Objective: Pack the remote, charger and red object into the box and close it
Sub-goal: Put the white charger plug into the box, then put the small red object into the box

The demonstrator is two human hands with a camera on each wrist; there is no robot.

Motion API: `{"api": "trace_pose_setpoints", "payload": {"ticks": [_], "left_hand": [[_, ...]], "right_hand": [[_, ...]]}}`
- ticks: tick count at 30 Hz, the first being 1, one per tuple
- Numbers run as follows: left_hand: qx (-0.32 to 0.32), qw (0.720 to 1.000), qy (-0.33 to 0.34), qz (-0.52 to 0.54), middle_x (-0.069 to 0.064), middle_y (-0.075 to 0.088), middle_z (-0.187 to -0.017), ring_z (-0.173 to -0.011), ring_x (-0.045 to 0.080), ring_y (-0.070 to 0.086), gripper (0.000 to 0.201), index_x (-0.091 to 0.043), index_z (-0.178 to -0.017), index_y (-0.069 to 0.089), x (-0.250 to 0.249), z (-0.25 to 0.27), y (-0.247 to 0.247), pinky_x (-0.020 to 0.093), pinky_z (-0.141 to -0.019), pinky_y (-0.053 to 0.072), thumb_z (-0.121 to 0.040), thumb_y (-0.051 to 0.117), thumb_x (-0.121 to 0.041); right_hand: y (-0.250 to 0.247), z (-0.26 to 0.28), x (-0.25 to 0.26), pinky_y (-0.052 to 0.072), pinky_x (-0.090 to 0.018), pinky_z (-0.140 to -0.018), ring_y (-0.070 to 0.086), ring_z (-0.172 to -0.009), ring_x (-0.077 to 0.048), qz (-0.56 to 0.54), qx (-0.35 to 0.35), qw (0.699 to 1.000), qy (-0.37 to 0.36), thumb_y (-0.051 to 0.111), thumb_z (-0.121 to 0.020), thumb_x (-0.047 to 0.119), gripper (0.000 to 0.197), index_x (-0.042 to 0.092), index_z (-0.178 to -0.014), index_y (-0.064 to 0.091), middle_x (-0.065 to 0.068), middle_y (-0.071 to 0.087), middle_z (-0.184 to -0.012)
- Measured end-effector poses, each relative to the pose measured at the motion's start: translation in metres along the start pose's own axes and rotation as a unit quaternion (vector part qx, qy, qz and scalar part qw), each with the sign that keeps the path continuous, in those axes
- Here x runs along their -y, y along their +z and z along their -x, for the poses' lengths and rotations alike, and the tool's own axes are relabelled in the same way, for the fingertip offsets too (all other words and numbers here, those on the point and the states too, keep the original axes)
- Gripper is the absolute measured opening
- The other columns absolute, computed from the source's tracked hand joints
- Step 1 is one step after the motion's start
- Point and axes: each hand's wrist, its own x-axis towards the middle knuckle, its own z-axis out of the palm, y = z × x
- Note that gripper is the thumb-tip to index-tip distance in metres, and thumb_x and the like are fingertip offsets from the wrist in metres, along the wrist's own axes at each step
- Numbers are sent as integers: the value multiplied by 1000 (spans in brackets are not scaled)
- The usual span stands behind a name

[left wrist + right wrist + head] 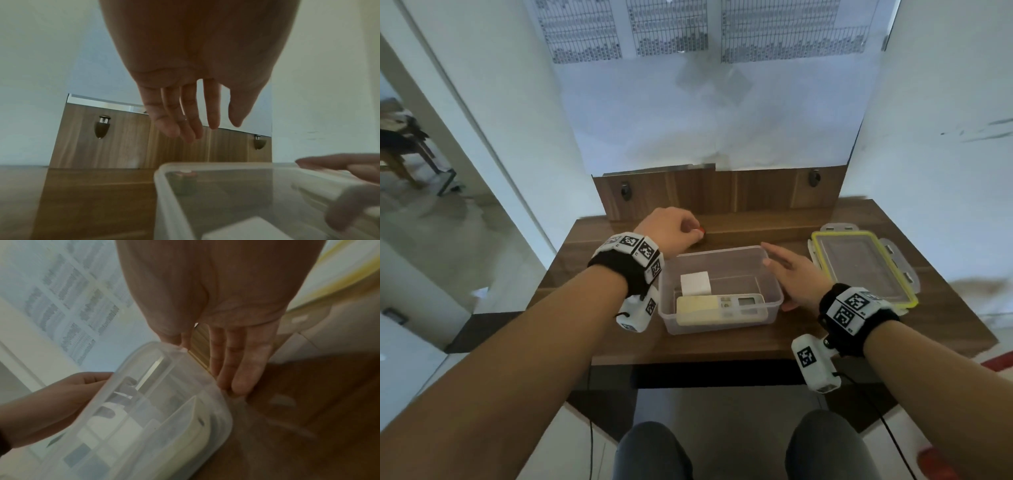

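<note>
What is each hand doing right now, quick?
Left hand: open, fingers straight, over the red object but holding nothing.
Right hand: open, flat against the side of the box.

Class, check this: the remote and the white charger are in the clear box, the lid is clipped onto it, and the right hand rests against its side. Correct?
One error: the lid is off, lying on the table right of the box, as the head view shows. The remote and charger are inside; the right hand rests against its side.

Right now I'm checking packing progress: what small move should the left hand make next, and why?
Probably close the left hand on the red object behind the box. The remote and charger are already inside; the red piece is not.
</note>
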Motion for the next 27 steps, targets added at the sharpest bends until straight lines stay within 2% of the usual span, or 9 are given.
{"api": "trace_pose_setpoints", "payload": {"ticks": [4, 8, 12, 14, 16, 19, 21, 24, 27], "left_hand": [[78, 995, -40, -47, -2, 65, -125, -110, 17, 60, 47, -24, -129, 61, 4, -25, -9, 31, -89, 45, -89, 62, -51], [106, 989, -64, -80, 3, 58, -138, -123, 24, 55, 58, -22, -139, 52, 9, -49, -4, 37, -101, 44, -89, 64, -50], [110, 980, -56, -157, 5, 51, -146, -128, 26, 52, 57, -22, -144, 48, 9, -73, 3, 39, -103, 43, -92, 62, -43], [141, 974, -43, -172, 6, 48, -148, -130, 27, 50, 57, -22, -146, 45, 8, -84, 9, 38, -104, 40, -93, 62, -38], [185, 968, -36, -167, 5, 45, -152, -134, 28, 46, 61, -24, -148, 42, 10, -93, 15, 37, -107, 35, -92, 65, -34], [224, 959, -25, -170, 5, 43, -153, -135, 28, 43, 61, -32, -148, 40, 12, -102, 21, 40, -111, 33, -92, 65, -30], [252, 951, -20, -180, 4, 41, -154, -136, 28, 42, 60, -35, -148, 40, 13, -103, 24, 43, -112, 32, -94, 63, -24], [255, 948, -17, -188, 4, 43, -152, -133, 27, 45, 58, -31, -148, 41, 14, -105, 28, 39, -109, 36, -95, 61, -17], [246, 954, -17, -168, 3, 51, -146, -127, 24, 52, 60, -24, -145, 47, 15, -105, 24, 30, -96, 43, -90, 69, -20]], "right_hand": [[0, 0, -3, 56, -26, -53, 56, -97, -15, -41, -4, 999, 22, 41, -97, 47, 51, 38, -146, 33, -2, 52, -133], [-1, -3, -7, 59, -35, -69, 63, -91, -16, -102, 7, 994, 45, 38, -96, 52, 41, 31, -128, 53, 6, 62, -105], [-4, -5, -16, 60, -35, -70, 66, -93, -21, -158, -3, 987, 36, 44, -96, 46, 33, 27, -115, 63, -3, 67, -111], [-5, -7, -19, 60, -35, -71, 67, -95, -23, -166, 5, 986, 32, 48, -95, 44, 27, 30, -110, 65, -3, 68, -109], [-4, -10, -23, 61, -35, -72, 67, -95, -21, -145, 6, 989, 17, 52, -93, 43, 27, 31, -113, 64, -1, 69, -107], [-2, -13, -28, 57, -25, -62, 66, -90, -11, -120, 4, 993, -1, 54, -91, 44, 31, 32, -118, 62, 6, 68, -104], [-2, -14, -28, 56, -23, -61, 66, -89, -11, -118, 6, 993, -7, 54, -91, 44, 33, 31, -120, 61, 7, 68, -104], [-1, -16, -29, 56, -23, -62, 67, -90, -13, -124, 6, 992, -9, 55, -91, 43, 35, 28, -122, 61, 6, 68, -105], [-1, -17, -30, 59, -27, -65, 67, -92, -16, -134, 6, 991, -9, 55, -91, 41, 33, 28, -121, 62, 3, 68, -105]]}}
